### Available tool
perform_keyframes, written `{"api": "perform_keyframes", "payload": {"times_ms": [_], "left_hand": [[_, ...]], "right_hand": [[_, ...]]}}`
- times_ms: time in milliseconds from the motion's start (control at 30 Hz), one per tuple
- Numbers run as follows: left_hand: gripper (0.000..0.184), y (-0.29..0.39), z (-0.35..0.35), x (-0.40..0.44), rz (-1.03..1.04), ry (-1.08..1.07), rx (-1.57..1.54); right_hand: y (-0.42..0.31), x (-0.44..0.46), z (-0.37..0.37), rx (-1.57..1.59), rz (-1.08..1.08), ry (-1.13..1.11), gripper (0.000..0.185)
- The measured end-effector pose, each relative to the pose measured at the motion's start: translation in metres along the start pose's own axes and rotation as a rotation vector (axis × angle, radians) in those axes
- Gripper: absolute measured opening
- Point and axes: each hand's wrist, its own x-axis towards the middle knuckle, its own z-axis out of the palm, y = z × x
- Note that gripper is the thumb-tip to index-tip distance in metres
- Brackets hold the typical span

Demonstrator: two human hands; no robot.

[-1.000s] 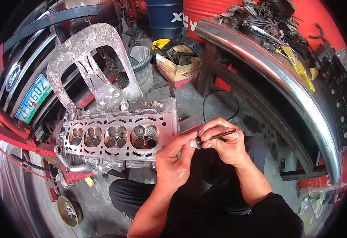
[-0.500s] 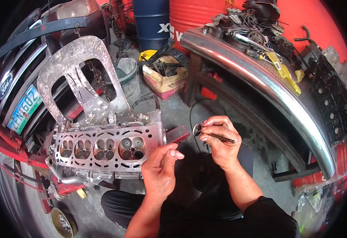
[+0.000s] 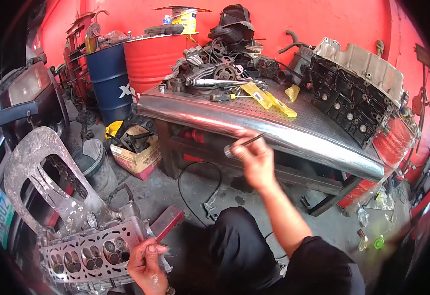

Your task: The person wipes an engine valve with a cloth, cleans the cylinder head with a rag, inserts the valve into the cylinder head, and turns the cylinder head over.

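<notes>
While the right hand point(image 3: 257, 160) pinches a valve point(image 3: 254, 139) in front of the bench point(image 3: 200, 114), apparently a handling step, the left hand point(image 3: 148, 268) half-curls left of the bench, its hold unclear; moving on calls for a steady grip.

One left hand point(image 3: 148, 269), one right hand point(image 3: 259, 166), one valve point(image 3: 228, 151), one cylinder head point(image 3: 88, 273), four combustion chambers point(image 3: 92, 258)
</notes>
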Motion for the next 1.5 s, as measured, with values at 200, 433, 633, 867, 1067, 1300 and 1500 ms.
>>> {"api": "perform_keyframes", "payload": {"times_ms": [200,433,633,867,1067,1300,1500], "left_hand": [[0.015,0.005,0.001,-0.002,0.048,-0.007,0.044],[0.029,-0.010,-0.002,-0.002,0.205,-0.088,0.026],[0.035,-0.011,-0.016,0.000,0.142,-0.085,0.246],[0.038,-0.007,-0.015,0.004,0.092,-0.141,0.321],[0.039,-0.004,-0.010,0.004,0.048,-0.110,0.412],[0.042,-0.007,-0.016,0.008,0.063,-0.066,0.469],[0.039,-0.005,-0.023,0.001,0.123,-0.113,0.395]], "right_hand": [[0.011,0.032,-0.125,-0.393,-0.075,0.276,0.021],[0.004,-0.059,-0.133,-0.293,0.048,0.098,0.017],[0.085,-0.244,-0.176,-0.525,0.587,-0.045,0.023],[0.105,-0.496,-0.309,-0.837,1.240,0.142,0.038],[0.055,-0.591,-0.377,-1.031,1.480,0.261,0.029],[0.178,-0.719,-0.394,-1.371,1.652,-0.457,0.043],[0.172,-0.686,-0.386,-1.400,1.796,-0.017,0.035]]}}
